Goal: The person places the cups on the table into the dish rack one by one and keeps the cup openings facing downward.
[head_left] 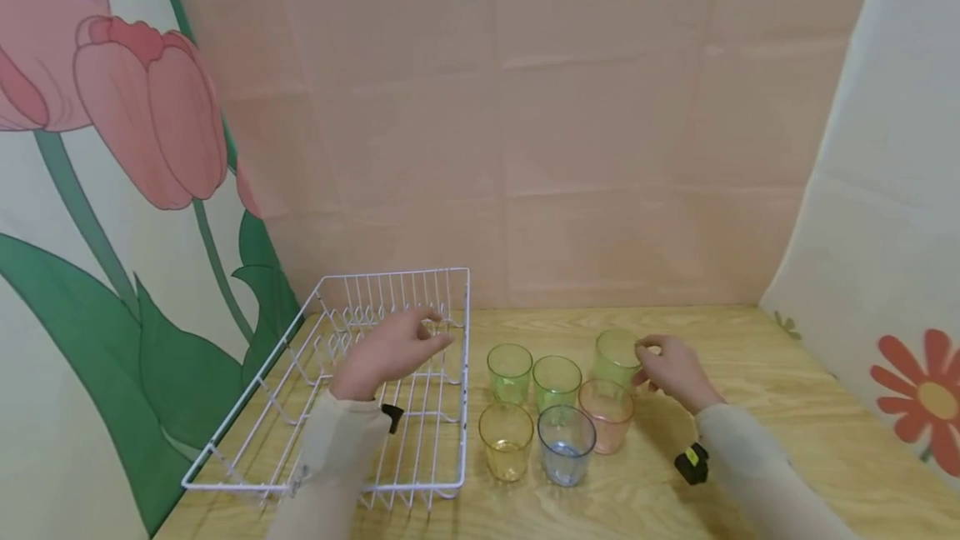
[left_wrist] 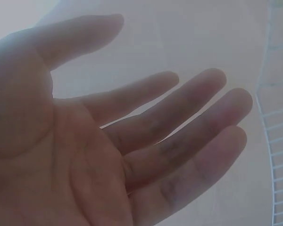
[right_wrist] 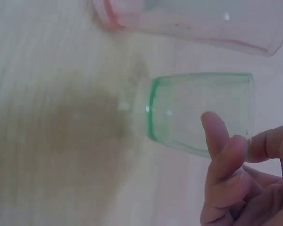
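My right hand (head_left: 675, 369) is at the back right of a group of tumblers, pinching the rim of a clear green glass (head_left: 617, 348) between thumb and fingertips. In the right wrist view this green glass (right_wrist: 188, 110) lies sideways across the picture, fingers overlapping its rim side. A pink glass (head_left: 609, 427) stands just in front of it. My left hand (head_left: 390, 352) hovers over a white wire dish rack (head_left: 467, 373), holding nothing. Its fingers (left_wrist: 198, 146) are spread and nearly straight in the left wrist view.
Two more green glasses, one at left (head_left: 510, 373) and one beside it (head_left: 557, 382), stand right of the rack. A yellow glass (head_left: 507, 444) and a blue glass (head_left: 566, 448) stand in front. Cloth hangings (head_left: 525, 148) border the wooden table (head_left: 720, 323).
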`<state>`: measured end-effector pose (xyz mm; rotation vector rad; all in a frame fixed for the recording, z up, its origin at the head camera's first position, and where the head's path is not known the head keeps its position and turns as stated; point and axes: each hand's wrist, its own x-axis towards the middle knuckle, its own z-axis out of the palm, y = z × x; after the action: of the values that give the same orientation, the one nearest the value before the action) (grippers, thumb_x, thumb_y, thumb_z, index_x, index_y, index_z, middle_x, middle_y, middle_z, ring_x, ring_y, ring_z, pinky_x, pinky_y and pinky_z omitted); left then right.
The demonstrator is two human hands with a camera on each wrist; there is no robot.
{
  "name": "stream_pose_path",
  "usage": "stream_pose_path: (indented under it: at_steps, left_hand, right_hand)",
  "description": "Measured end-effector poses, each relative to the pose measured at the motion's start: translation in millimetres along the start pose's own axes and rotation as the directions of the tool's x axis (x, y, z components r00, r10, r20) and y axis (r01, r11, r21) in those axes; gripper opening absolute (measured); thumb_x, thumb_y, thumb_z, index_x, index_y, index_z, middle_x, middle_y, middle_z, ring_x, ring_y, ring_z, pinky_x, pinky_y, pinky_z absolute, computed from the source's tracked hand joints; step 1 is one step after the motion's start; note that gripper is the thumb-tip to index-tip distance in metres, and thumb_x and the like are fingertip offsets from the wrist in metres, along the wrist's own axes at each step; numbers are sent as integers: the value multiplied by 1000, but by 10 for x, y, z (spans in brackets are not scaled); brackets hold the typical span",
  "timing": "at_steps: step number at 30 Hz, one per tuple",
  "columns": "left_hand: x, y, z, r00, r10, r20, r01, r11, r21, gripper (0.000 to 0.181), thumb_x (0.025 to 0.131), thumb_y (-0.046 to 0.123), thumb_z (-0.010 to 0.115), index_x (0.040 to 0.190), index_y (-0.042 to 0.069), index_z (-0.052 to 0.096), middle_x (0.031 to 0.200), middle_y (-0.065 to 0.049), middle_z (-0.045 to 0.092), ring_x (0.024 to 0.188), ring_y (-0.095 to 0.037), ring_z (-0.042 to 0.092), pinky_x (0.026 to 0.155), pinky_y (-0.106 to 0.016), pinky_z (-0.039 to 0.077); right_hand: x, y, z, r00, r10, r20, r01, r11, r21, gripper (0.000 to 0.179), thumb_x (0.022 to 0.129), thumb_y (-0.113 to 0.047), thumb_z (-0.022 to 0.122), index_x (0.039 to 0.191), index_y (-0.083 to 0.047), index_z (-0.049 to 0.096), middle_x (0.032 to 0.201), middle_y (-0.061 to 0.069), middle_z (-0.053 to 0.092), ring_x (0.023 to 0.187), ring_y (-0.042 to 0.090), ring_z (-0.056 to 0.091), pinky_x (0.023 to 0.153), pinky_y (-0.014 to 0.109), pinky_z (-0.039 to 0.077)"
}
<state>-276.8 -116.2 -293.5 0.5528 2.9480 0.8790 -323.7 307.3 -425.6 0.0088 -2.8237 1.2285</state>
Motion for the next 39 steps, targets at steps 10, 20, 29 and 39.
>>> stream_pose_path:
  at_steps: [10,20,29,39]
  left_hand:
    - [-85,57,124,996,72,-60,-77,993,-85,45,98,36,63,134,10,58,100,-7,72,88,-19,67,82,-44,55]
    - [-50,126,161,982,184,-54,-191,954,-233,50,100,35,61,144,13,50,99,-1,71,80,-12,67,72,-35,54]
    - [-10,284,238,957,279,82,-236,910,-340,51,102,37,57,148,15,46,102,-3,71,80,-13,69,71,-32,57]
    - [12,287,284,946,279,165,-225,932,-285,49,104,41,52,146,16,50,87,5,71,78,-12,68,69,-31,56]
  right_hand:
    - [-258,-657,-97,970,-154,-190,154,988,-15,49,103,-28,42,145,-1,46,80,9,76,60,18,67,46,33,48]
    - [-643,-1302,103,962,-247,-118,254,966,48,41,101,-19,50,139,-6,53,73,4,74,53,19,65,36,25,34]
    - [-826,-1607,283,951,-308,-3,304,935,184,36,100,-12,54,135,-5,58,71,5,73,53,22,66,40,30,45]
    - [-898,-1674,384,954,-298,11,288,929,233,38,101,-13,55,138,-7,54,79,14,74,56,23,67,55,37,56]
